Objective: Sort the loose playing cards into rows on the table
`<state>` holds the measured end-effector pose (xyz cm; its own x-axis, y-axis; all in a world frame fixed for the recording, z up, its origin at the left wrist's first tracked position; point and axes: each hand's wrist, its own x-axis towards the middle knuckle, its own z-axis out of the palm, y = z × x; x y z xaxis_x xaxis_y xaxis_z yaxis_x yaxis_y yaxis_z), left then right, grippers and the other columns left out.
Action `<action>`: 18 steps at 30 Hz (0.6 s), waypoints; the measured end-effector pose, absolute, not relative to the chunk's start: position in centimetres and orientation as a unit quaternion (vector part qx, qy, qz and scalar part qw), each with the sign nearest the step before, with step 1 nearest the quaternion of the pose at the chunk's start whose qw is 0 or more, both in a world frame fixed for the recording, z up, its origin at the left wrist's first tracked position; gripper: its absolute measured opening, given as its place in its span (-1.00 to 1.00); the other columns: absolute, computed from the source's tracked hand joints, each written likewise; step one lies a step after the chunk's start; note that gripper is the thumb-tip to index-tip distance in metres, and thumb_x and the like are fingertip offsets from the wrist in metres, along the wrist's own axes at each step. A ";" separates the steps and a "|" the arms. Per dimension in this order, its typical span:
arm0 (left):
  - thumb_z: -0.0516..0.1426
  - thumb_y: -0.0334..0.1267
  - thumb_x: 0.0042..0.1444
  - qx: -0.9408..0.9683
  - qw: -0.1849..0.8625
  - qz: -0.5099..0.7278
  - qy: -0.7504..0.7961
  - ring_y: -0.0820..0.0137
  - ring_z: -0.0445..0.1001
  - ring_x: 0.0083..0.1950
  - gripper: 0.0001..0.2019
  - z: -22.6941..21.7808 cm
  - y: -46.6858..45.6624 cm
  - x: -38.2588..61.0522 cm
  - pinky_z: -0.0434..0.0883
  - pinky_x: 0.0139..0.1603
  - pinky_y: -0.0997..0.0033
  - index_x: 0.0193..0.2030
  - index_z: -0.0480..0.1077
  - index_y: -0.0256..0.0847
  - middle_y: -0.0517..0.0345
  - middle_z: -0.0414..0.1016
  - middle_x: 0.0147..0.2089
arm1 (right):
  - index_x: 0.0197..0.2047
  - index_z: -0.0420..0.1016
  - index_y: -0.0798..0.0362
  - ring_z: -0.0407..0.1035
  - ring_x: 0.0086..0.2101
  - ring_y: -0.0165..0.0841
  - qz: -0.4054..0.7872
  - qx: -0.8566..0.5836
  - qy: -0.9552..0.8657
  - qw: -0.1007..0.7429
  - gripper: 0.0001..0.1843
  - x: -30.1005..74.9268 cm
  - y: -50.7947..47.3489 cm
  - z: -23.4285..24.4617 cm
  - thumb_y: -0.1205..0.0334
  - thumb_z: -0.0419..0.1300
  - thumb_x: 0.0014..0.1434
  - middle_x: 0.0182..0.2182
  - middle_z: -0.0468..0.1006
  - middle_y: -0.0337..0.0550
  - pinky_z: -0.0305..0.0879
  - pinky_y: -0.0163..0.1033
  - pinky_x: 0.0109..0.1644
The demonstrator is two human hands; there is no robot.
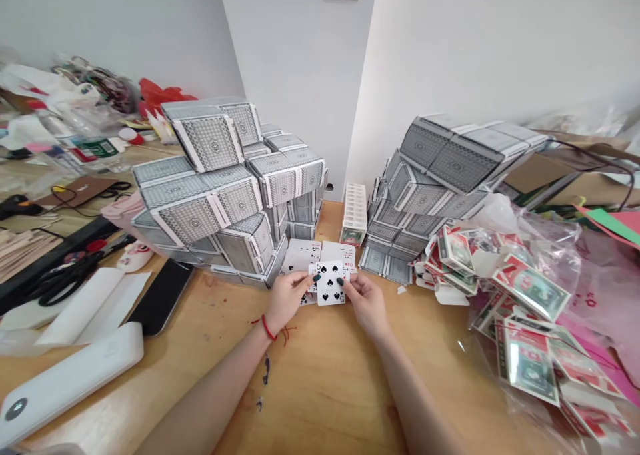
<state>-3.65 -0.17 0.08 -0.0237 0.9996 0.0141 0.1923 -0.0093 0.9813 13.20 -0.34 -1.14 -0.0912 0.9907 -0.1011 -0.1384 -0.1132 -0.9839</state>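
My left hand (287, 298) and my right hand (367, 302) both pinch a small stack of playing cards (331, 283) above the wooden table (320, 382). A five of spades faces up on top. More cards (320, 252) lie spread face up on the table just behind the hands. A red string is tied round my left wrist. The fingers of both hands are closed on the cards' side edges.
Structures built of grey-patterned folded cards stand at back left (225, 188) and back right (440, 168). Red and green card boxes in clear plastic (525, 308) lie at right. A phone (163, 295), scissors (65, 278), white paper and a white device (65, 382) lie at left.
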 end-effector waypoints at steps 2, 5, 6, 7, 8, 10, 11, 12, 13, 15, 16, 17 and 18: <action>0.10 -0.13 -0.04 0.531 0.466 0.463 0.534 0.45 0.37 -0.50 -0.69 0.1 -0.3 -3.5 0.36 -0.52 0.52 -0.21 0.43 -0.31 0.17 0.43 -0.51 | -0.38 0.37 0.09 0.39 -0.51 -0.36 0.583 -0.463 -0.457 0.486 -0.62 13.2 -0.3 -1.3 -0.08 0.20 -0.08 -0.52 0.52 -0.17 0.32 -0.26 -0.40; 0.09 -0.15 -0.01 0.520 0.476 0.475 0.526 0.43 0.41 -0.46 -0.68 0.2 -0.5 -3.3 0.40 -0.49 0.49 -0.17 0.40 -0.31 0.13 0.47 -0.46 | -0.35 0.36 0.09 0.42 -0.46 -0.33 0.591 -0.456 -0.459 0.483 -0.63 13.2 -0.4 -1.3 -0.05 0.21 -0.07 -0.47 0.53 -0.14 0.33 -0.24 -0.35; 0.09 -0.14 0.00 0.520 0.472 0.479 0.527 0.42 0.42 -0.45 -0.70 0.3 -0.6 -3.3 0.41 -0.48 0.49 -0.20 0.41 -0.30 0.12 0.47 -0.44 | -0.34 0.35 0.09 0.43 -0.44 -0.31 0.592 -0.457 -0.460 0.479 -0.63 13.1 -0.4 -1.3 -0.05 0.21 -0.08 -0.46 0.54 -0.13 0.34 -0.23 -0.34; 0.08 -0.14 0.00 0.520 0.467 0.481 0.529 0.42 0.43 -0.44 -0.72 0.3 -0.6 -3.3 0.41 -0.48 0.49 -0.23 0.42 -0.29 0.12 0.48 -0.43 | -0.34 0.34 0.09 0.43 -0.43 -0.29 0.591 -0.458 -0.462 0.476 -0.62 13.1 -0.4 -1.2 -0.05 0.22 -0.08 -0.45 0.54 -0.12 0.34 -0.22 -0.34; 0.08 -0.13 0.01 0.521 0.463 0.480 0.533 0.42 0.43 -0.44 -0.73 0.4 -0.7 -3.2 0.41 -0.49 0.49 -0.26 0.43 -0.29 0.13 0.47 -0.44 | -0.33 0.34 0.08 0.44 -0.42 -0.28 0.590 -0.460 -0.465 0.474 -0.62 13.1 -0.5 -1.1 -0.06 0.22 -0.09 -0.44 0.54 -0.11 0.35 -0.21 -0.34; 0.08 -0.12 0.01 0.523 0.459 0.472 0.542 0.43 0.42 -0.46 -0.74 0.5 -0.8 -3.2 0.40 -0.53 0.52 -0.30 0.43 -0.28 0.16 0.45 -0.49 | -0.34 0.32 0.07 0.44 -0.43 -0.27 0.589 -0.462 -0.468 0.470 -0.61 13.0 -0.5 -1.0 -0.07 0.21 -0.09 -0.45 0.55 -0.11 0.35 -0.20 -0.35; 0.07 -0.12 0.01 0.522 0.460 0.468 0.545 0.44 0.42 -0.48 -0.74 0.5 -0.8 -3.2 0.39 -0.55 0.53 -0.32 0.43 -0.27 0.18 0.43 -0.51 | -0.35 0.31 0.07 0.45 -0.43 -0.27 0.591 -0.461 -0.468 0.468 -0.61 13.0 -0.6 -0.9 -0.07 0.21 -0.08 -0.46 0.55 -0.12 0.36 -0.20 -0.36; 0.07 -0.11 0.01 0.520 0.461 0.466 0.548 0.45 0.41 -0.49 -0.74 0.5 -0.8 -3.2 0.37 -0.57 0.54 -0.33 0.43 -0.27 0.19 0.41 -0.53 | -0.35 0.31 0.06 0.45 -0.44 -0.26 0.593 -0.460 -0.467 0.467 -0.61 13.0 -0.6 -0.8 -0.08 0.21 -0.09 -0.47 0.55 -0.13 0.36 -0.20 -0.37; 0.06 -0.11 0.01 0.518 0.463 0.465 0.549 0.45 0.40 -0.50 -0.74 0.5 -0.8 -3.2 0.36 -0.58 0.55 -0.35 0.42 -0.27 0.20 0.40 -0.54 | -0.36 0.30 0.06 0.45 -0.45 -0.26 0.597 -0.459 -0.464 0.466 -0.62 12.9 -0.6 -0.7 -0.07 0.21 -0.09 -0.48 0.55 -0.13 0.36 -0.20 -0.38; 0.06 -0.10 0.01 0.515 0.464 0.466 0.550 0.46 0.39 -0.51 -0.74 0.4 -0.8 -3.2 0.35 -0.59 0.56 -0.40 0.41 -0.27 0.21 0.38 -0.56 | -0.36 0.30 0.06 0.45 -0.45 -0.26 0.602 -0.458 -0.460 0.466 -0.62 12.9 -0.6 -0.6 -0.07 0.22 -0.11 -0.49 0.55 -0.14 0.36 -0.20 -0.38; 0.06 -0.10 0.00 0.514 0.465 0.466 0.550 0.46 0.39 -0.51 -0.74 0.4 -0.8 -3.1 0.35 -0.60 0.56 -0.43 0.40 -0.27 0.22 0.38 -0.56 | -0.36 0.31 0.06 0.45 -0.44 -0.26 0.603 -0.457 -0.458 0.467 -0.62 12.9 -0.6 -0.5 -0.06 0.23 -0.11 -0.48 0.55 -0.14 0.36 -0.20 -0.38; 0.07 -0.09 0.00 0.512 0.466 0.467 0.550 0.46 0.39 -0.51 -0.74 0.4 -0.8 -3.1 0.34 -0.60 0.56 -0.45 0.39 -0.27 0.22 0.37 -0.57 | -0.36 0.32 0.06 0.46 -0.43 -0.25 0.604 -0.456 -0.456 0.468 -0.62 12.9 -0.6 -0.5 -0.06 0.23 -0.12 -0.47 0.56 -0.13 0.36 -0.20 -0.38; 0.07 -0.09 -0.01 0.511 0.467 0.467 0.551 0.46 0.39 -0.52 -0.74 0.4 -0.8 -3.1 0.34 -0.60 0.56 -0.47 0.38 -0.27 0.22 0.37 -0.57 | -0.36 0.33 0.06 0.46 -0.42 -0.24 0.606 -0.453 -0.455 0.470 -0.62 12.9 -0.6 -0.5 -0.06 0.23 -0.12 -0.45 0.56 -0.12 0.36 -0.20 -0.37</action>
